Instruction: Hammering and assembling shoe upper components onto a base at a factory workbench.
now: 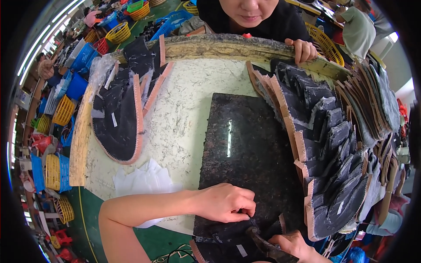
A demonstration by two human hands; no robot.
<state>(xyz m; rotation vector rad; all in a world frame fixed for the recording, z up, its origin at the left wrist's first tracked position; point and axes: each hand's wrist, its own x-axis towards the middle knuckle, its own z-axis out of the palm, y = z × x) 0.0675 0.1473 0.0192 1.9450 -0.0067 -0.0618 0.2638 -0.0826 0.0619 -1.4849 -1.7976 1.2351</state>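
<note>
Over the near end of a dark slab (pixel 245 162), my left hand (pixel 228 204) is closed, thumb and forefinger pinching a bit of dark material. That bit seems to belong to a black shoe-upper piece (pixel 226 250) with a tan edge and a small white tag, lying at the near edge. My right hand (pixel 291 245) is wrapped round a dark, worn metal tool (pixel 259 241) with a curved handle. Its working end lies against the black piece, just below my left fingertips. I cannot tell the tool's exact kind.
Overlapping black upper pieces (pixel 324 144) line the table's right side; several more (pixel 116 118) lie far left. Thin white sheets (pixel 144 179) sit by my left forearm. Across the table (pixel 184 109), another person's hand (pixel 302 50) rests on its worn far rim.
</note>
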